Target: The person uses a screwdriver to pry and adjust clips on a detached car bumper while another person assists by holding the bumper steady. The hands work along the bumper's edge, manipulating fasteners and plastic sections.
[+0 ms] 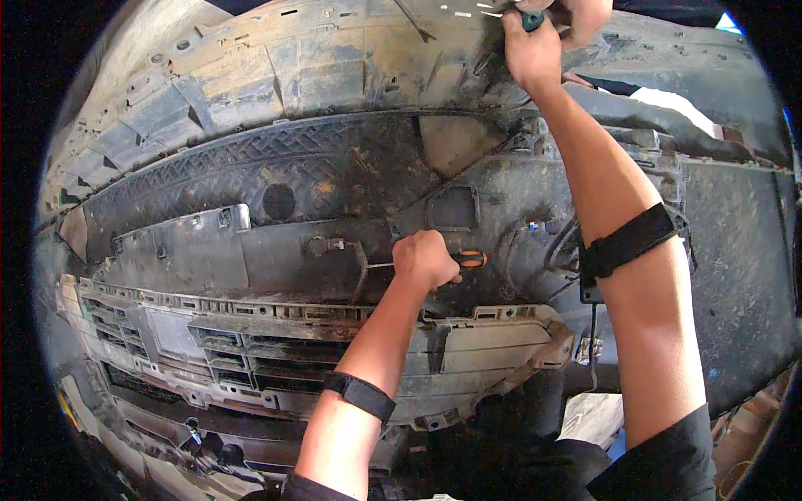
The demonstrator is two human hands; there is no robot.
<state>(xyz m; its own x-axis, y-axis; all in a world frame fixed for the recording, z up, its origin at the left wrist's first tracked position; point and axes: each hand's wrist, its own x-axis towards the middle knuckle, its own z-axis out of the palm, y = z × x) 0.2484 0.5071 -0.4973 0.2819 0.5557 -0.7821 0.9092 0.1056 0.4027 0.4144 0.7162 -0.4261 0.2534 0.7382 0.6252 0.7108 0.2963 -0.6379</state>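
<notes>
My left hand (pixel 424 259) is closed around a screwdriver with an orange and black handle (pixel 474 260); its thin shaft points left over the dark plastic bumper panel (pixel 309 271). At the top right, my right hand (pixel 535 57) is reached far forward, its fingers closed on a dark green tool handle (pixel 531 20). Another person's hand (pixel 587 18) comes in from the top edge, right beside mine at that handle. The tool's far end is cut off or hidden. Left of it, a metal rod with a forked tip (pixel 415 22) lies over the dirty bumper edge.
A dusty grille frame (pixel 276 359) with slats lies below the panel. Cables (pixel 564 234) and a connector (pixel 535 226) run on the right. A dirty bumper shell (pixel 242 75) arches along the far side. Glossy black trim (pixel 217 455) lies at the lower left.
</notes>
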